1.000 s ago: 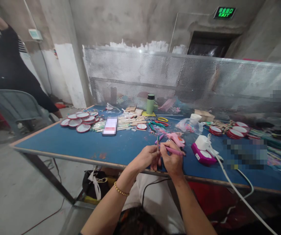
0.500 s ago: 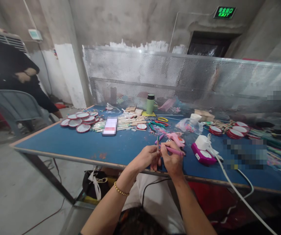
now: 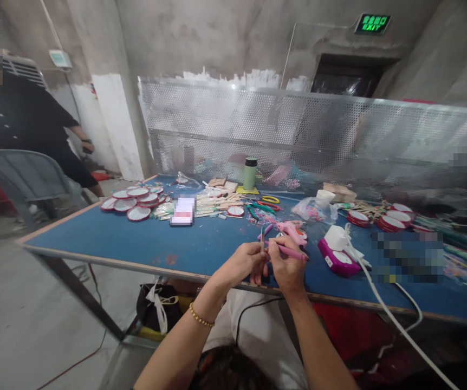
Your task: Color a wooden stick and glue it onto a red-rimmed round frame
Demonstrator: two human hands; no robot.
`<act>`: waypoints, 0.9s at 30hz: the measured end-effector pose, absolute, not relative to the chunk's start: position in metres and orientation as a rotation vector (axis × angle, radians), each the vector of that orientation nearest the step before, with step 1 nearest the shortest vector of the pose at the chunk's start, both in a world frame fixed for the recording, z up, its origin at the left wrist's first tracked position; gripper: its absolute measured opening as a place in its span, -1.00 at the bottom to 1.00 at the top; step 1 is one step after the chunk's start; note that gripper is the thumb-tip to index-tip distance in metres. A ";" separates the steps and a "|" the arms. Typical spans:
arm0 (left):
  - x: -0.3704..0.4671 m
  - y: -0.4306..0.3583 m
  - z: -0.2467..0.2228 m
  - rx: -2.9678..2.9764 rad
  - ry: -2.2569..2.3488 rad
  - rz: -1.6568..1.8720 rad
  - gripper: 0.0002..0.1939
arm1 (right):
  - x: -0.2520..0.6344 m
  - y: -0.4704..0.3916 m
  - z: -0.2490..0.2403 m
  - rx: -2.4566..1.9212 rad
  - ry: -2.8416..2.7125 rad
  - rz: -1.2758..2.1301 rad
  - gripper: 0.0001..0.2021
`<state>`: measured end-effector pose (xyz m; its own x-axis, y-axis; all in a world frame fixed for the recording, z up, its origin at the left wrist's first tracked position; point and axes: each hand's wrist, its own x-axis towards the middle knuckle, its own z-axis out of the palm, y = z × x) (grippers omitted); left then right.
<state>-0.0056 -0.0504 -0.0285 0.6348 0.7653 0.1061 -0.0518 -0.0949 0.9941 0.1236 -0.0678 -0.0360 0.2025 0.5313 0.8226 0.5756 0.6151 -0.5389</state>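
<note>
Between the pinched fingers of the left hand (image 3: 246,264) stands a thin, pale, green-tipped stick (image 3: 263,239); just right of it, fingers of the right hand (image 3: 289,272) grip a slender pink pen-shaped tool (image 3: 293,252). Beyond these fingers lies a pink plastic glue gun (image 3: 293,231).

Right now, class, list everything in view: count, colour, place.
Table: one, blue, foreground.
Red-rimmed discs: many, white, across table.
Sticks: many, pale, table's middle.
Phone: one, bright screen, table's left half.
Bottle: one, green, table's back.
Handled tools: several, yellow, red, teal, table's middle.
Plastic bag: one, clear, right of bottle.
Glue gun: one, pink, table's middle.
Power strip: one, magenta, right of glue gun.
Mesh screen: one, grey, behind table.
Exit sign: one, green, upper right.
Chair: one, grey, left.
Co-worker: one, dark clothes, behind chair.
Bracelet: one, gold, lower middle.
Left hand: one, bare, holding thin stick.
Right hand: one, bare, holding pink tool.
</note>
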 end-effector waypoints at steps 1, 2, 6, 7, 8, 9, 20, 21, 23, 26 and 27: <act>-0.006 -0.050 -0.029 1.524 0.621 0.764 -0.59 | 0.124 -0.068 -0.036 -1.006 -1.437 -0.039 -0.80; -0.005 -0.051 -0.029 1.524 0.624 0.764 -0.60 | 0.124 -0.067 -0.037 -1.010 -1.439 -0.040 -0.80; -0.005 -0.050 -0.029 1.509 0.632 0.766 -0.62 | 0.124 -0.066 -0.036 -1.005 -1.456 -0.040 -0.80; -0.005 -0.050 -0.030 1.508 0.630 0.762 -0.62 | 0.124 -0.066 -0.036 -1.003 -1.458 -0.038 -0.80; -0.005 -0.049 -0.030 1.509 0.627 0.760 -0.61 | 0.123 -0.066 -0.036 -1.001 -1.460 -0.037 -0.80; -0.005 -0.049 -0.030 1.511 0.626 0.759 -0.60 | 0.123 -0.066 -0.036 -1.001 -1.462 -0.038 -0.80; -0.006 -0.050 -0.028 1.517 0.624 0.757 -0.59 | 0.125 -0.064 -0.041 -1.028 -1.418 0.015 -0.79; -0.006 -0.050 -0.029 1.516 0.622 0.758 -0.59 | 0.125 -0.065 -0.041 -1.031 -1.422 0.013 -0.79; -0.006 -0.050 -0.029 1.518 0.615 0.758 -0.58 | 0.125 -0.065 -0.039 -1.033 -1.432 0.010 -0.80; -0.006 -0.050 -0.029 1.519 0.609 0.762 -0.60 | 0.124 -0.065 -0.038 -1.031 -1.442 0.000 -0.80; -0.006 -0.050 -0.029 1.517 0.608 0.766 -0.61 | 0.124 -0.065 -0.037 -1.027 -1.446 -0.009 -0.80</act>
